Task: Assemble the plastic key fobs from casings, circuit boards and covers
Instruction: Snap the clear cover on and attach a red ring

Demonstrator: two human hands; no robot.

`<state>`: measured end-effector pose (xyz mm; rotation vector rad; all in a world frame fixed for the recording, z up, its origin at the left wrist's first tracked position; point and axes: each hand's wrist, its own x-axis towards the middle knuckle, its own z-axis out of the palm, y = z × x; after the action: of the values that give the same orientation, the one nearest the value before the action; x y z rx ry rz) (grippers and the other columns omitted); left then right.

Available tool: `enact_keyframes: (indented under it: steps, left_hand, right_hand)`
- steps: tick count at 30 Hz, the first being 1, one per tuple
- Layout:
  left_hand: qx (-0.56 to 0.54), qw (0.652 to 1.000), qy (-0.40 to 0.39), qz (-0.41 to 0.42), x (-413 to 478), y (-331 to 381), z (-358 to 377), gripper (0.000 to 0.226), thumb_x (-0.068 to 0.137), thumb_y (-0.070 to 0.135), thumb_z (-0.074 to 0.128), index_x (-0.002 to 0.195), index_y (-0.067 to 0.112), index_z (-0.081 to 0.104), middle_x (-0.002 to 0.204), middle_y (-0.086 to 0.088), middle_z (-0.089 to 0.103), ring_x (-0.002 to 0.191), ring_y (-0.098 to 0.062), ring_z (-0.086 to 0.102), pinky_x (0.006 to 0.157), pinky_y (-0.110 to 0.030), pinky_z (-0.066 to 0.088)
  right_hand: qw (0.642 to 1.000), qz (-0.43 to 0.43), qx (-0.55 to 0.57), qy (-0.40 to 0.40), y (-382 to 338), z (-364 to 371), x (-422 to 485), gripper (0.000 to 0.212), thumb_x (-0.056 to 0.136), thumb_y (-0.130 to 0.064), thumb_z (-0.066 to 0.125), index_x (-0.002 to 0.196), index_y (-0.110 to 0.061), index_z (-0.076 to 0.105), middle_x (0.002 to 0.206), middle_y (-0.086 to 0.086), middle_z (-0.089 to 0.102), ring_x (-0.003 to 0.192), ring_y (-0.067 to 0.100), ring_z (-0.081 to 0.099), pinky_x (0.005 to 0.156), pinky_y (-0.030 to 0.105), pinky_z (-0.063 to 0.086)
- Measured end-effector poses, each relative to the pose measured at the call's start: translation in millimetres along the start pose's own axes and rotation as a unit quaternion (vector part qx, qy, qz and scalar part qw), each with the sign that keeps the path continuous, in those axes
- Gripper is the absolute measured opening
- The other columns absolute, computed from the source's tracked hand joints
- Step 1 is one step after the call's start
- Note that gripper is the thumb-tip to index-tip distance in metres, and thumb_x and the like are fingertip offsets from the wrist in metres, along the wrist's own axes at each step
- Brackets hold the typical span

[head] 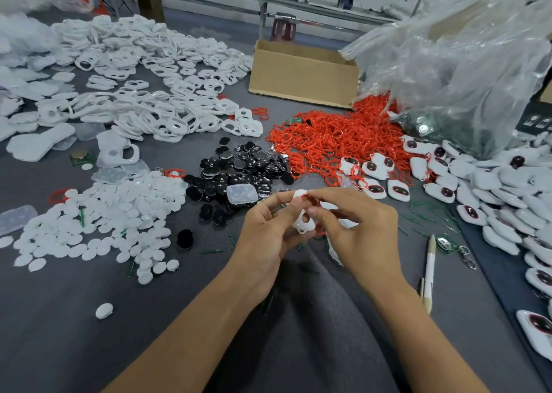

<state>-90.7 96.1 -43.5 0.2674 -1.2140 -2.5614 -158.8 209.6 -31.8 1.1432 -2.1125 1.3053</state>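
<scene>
head view: item in hand, one white casing, held above the grey table in front of me, between both hands, near the black inserts and clear of the surface. step in hand, as i judge it: fitting a red ring at the casing's upper end. to do it well: hold the casing steady by its edges so the openings stay uncovered, lay the ring in evenly all round instead of forcing one side, press with the fingertip pads and not the nails, and check that it sits flush before reaching for the next part. whether the ring is already seated, i cannot tell; my fingers cover most of it. grip, left hand: closed round the casing, thumb on its face, fingers curled behind, a firm pinch. grip, right hand: fingers curled in, thumb and forefinger tips pinching the red ring at the casing's top, the other fingers tucked beneath. stock within reach: loose white casings heaped far left, white oval covers near left, spare red rings ahead beside a cardboard box, finished fobs stacked on the right, and a pen near my right wrist.
</scene>
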Motion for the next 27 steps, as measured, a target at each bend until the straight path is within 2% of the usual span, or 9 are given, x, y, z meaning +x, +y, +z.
enact_keyframes:
  steps: [2,9,13,17,21,23,25,27]
  left_hand:
    - [-0.008,1.0,0.006,-0.004,-0.3,0.2,-0.8,0.021,0.074,0.019,0.064,0.092,0.008,0.066,0.081,-0.006,0.073,0.071,-0.013,0.069,0.065,-0.027,0.058]
    - [-0.069,0.996,0.016,-0.052,0.3,1.5,-1.2,0.029,0.069,0.012,0.065,0.096,0.0,0.064,0.08,-0.01,0.071,0.068,-0.017,0.069,0.059,-0.028,0.057]
    - [-0.07,0.996,0.019,-0.06,-0.1,3.6,-2.7,0.034,0.067,0.007,0.065,0.1,-0.002,0.059,0.078,-0.01,0.072,0.066,-0.018,0.07,0.059,-0.029,0.058]
    - [-0.036,0.998,0.024,-0.046,-1.1,4.3,-3.4,0.027,0.068,0.009,0.064,0.094,0.001,0.06,0.073,-0.008,0.071,0.061,-0.016,0.068,0.06,-0.029,0.059]
    - [0.013,0.998,0.059,-0.02,-0.4,1.0,-1.0,0.004,0.087,0.003,0.058,0.089,0.005,0.06,0.069,-0.004,0.07,0.057,-0.012,0.065,0.059,-0.028,0.058]
    - [0.048,0.996,0.078,-0.001,-0.2,-1.4,0.2,0.005,0.092,0.004,0.056,0.091,0.004,0.061,0.071,-0.005,0.069,0.059,-0.012,0.063,0.06,-0.029,0.057]
    - [0.082,0.992,0.087,0.025,-0.3,-3.0,0.7,0.008,0.094,0.006,0.055,0.092,0.004,0.063,0.074,-0.006,0.069,0.062,-0.013,0.063,0.061,-0.029,0.057]
    - [0.117,0.987,0.087,0.061,0.0,-3.7,1.4,0.01,0.095,0.006,0.054,0.092,0.006,0.064,0.076,-0.004,0.07,0.063,-0.011,0.063,0.059,-0.027,0.057]
  right_hand:
    - [1.0,-0.002,-0.001,0.001,-0.1,1.4,-0.6,0.024,0.076,-0.005,0.074,0.097,-0.016,0.075,0.091,-0.011,0.069,0.085,0.001,0.064,0.071,0.03,0.057]
    - [1.0,-0.012,-0.017,0.012,4.0,4.2,-3.8,0.019,0.071,0.003,0.076,0.088,-0.005,0.076,0.092,0.003,0.072,0.087,0.007,0.064,0.08,0.012,0.05]
    - [1.0,-0.019,-0.008,0.006,5.7,3.5,-5.4,0.017,0.071,0.007,0.076,0.084,-0.004,0.075,0.093,0.006,0.072,0.085,0.01,0.065,0.079,0.017,0.051]
    - [0.999,-0.04,-0.024,-0.01,5.7,4.6,-5.5,0.012,0.074,0.003,0.075,0.083,-0.003,0.074,0.093,0.006,0.07,0.082,0.012,0.065,0.076,0.023,0.053]
    - [0.999,-0.036,-0.036,-0.004,4.5,7.7,-6.6,0.01,0.074,0.001,0.074,0.084,-0.003,0.075,0.093,0.006,0.071,0.082,0.018,0.067,0.08,0.022,0.051]
    - [0.999,-0.028,-0.034,0.0,3.4,9.4,-7.0,0.011,0.074,-0.002,0.073,0.085,-0.003,0.076,0.094,0.006,0.072,0.084,0.02,0.067,0.082,0.022,0.05]
    - [1.0,0.019,0.005,0.001,1.4,9.8,-7.1,0.013,0.075,-0.003,0.074,0.087,-0.007,0.076,0.096,0.001,0.072,0.087,0.02,0.067,0.081,0.028,0.053]
    - [0.987,0.12,0.105,-0.011,-1.1,8.1,-5.3,0.018,0.077,-0.006,0.075,0.09,-0.018,0.075,0.095,-0.007,0.073,0.087,0.015,0.067,0.075,0.037,0.055]
